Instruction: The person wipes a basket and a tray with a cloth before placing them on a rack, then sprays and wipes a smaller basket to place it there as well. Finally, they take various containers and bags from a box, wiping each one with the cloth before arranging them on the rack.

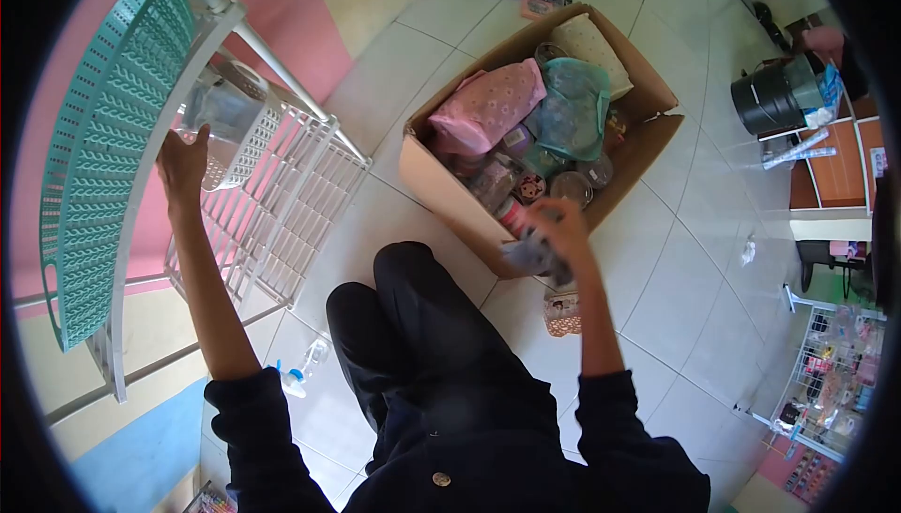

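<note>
Gripping hands: left hand [183, 164] on clear container [218, 109], right hand [560, 229] clutching grey cloth [531, 256].

Pale square floor tiles [713, 260] with thin grout lines run across the room, lit brightly. The wall [310, 6] at upper left is painted pink, with a cream band beside it. At right stand an orange-fronted cabinet [840, 175] and a black bucket [774, 95]; a white wire rack [831, 372] of small goods fills the lower right corner.

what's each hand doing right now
Left hand: closed on a clear plastic container at the white rack.
Right hand: closed on a small greyish item, blurred.
</note>
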Available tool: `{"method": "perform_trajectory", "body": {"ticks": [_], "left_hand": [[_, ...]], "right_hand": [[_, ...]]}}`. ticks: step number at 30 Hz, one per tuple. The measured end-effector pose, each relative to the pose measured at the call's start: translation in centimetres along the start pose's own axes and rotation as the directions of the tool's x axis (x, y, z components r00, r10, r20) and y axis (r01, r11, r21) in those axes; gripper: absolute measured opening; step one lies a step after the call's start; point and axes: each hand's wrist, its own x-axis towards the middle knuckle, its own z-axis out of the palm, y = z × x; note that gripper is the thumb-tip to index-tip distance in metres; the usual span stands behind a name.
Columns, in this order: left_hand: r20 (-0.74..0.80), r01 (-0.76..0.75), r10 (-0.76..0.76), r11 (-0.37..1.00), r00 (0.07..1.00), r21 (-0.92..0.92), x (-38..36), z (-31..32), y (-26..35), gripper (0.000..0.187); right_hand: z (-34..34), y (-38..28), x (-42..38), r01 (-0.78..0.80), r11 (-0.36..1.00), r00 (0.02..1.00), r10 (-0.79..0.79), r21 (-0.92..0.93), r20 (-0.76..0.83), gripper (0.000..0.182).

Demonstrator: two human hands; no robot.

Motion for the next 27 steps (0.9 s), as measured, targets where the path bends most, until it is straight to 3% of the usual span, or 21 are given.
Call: {"method": "perform_trajectory", "body": {"ticks": [1, 3, 4, 6, 7, 9, 10, 12, 13, 15, 17, 21, 25, 27], "left_hand": [[0.007, -0.001, 0.001, 1.000, 1.000, -0.006, -0.5, -0.2, 0.3, 0.067], [-0.085, -0.004, -0.006, 0.993, 0.996, -0.114, -1.7, -0.7, 1.0, 0.065], [-0.152, -0.055, 0.029, 0.985, 0.988, -0.166, -2.9, -1.2, 1.7, 0.059], [-0.188, -0.086, 0.044, 0.972, 0.981, -0.221, -4.8, -2.1, 2.5, 0.055], [-0.228, -0.119, 0.057, 0.955, 0.972, -0.271, -5.8, -2.4, 2.9, 0.052], [-0.250, -0.157, 0.076, 0.933, 0.965, -0.324, -8.6, -3.1, 3.8, 0.050], [-0.276, -0.200, 0.096, 0.904, 0.956, -0.377, -10.1, -3.5, 4.2, 0.048], [-0.267, -0.215, 0.100, 0.870, 0.959, -0.444, -12.9, -3.0, 4.1, 0.047], [-0.272, -0.255, 0.139, 0.854, 0.952, -0.454, -14.2, -2.5, 3.5, 0.047], [-0.162, -0.154, 0.087, 0.868, 0.983, -0.471, -17.2, -2.2, 3.4, 0.047], [-0.126, -0.147, 0.095, 0.851, 0.987, -0.505, -19.7, -1.2, 2.8, 0.048], [0.034, 0.023, -0.006, 0.842, 0.999, -0.540, -24.0, -0.5, 2.6, 0.048], [0.223, 0.162, -0.019, 0.751, 0.975, -0.641, -26.5, -0.5, 4.0, 0.050], [0.337, 0.225, 0.042, 0.666, 0.941, -0.712, -26.9, -0.7, 5.7, 0.054]], "right_hand": [[-1.9, -0.1, 1.0, -0.027, 0.971, 0.993, -0.002, -0.238, -0.122, 0.018], [-4.3, 1.6, 2.9, -0.145, 0.680, 0.963, -0.070, -0.719, -0.261, 0.016], [-5.0, 2.9, 4.0, -0.146, 0.677, 0.963, -0.070, -0.721, -0.261, 0.016], [-5.5, 6.4, 6.1, -0.302, 0.235, 0.953, 0.073, -0.924, -0.293, 0.027], [-5.6, 8.3, 7.2, -0.298, 0.232, 0.955, 0.071, -0.926, -0.289, 0.027], [-5.0, 12.2, 9.0, -0.268, 0.227, 0.963, 0.070, -0.936, -0.259, 0.050], [-4.4, 13.8, 9.7, -0.264, 0.227, 0.964, 0.071, -0.937, -0.255, 0.050], [-3.1, 15.8, 10.5, -0.383, 0.041, 0.922, -0.046, -0.923, -0.385, 0.055], [-3.1, 15.5, 10.4, -0.378, 0.040, 0.924, -0.043, -0.925, -0.380, 0.055], [-3.6, 14.3, 9.9, -0.335, 0.201, 0.942, 0.078, -0.921, -0.326, 0.057], [-4.2, 12.7, 9.3, -0.286, 0.164, 0.958, 0.081, -0.944, -0.276, 0.062], [-6.2, 10.2, 9.9, -0.139, 0.131, 0.989, 0.065, -0.982, -0.131, 0.074], [-7.1, -2.7, 6.6, -0.031, 0.221, 0.985, 0.171, -0.975, 0.007, 0.078], [-7.4, -7.1, 5.6, 0.187, 0.203, 0.955, 0.192, -0.961, 0.226, 0.075]]}}
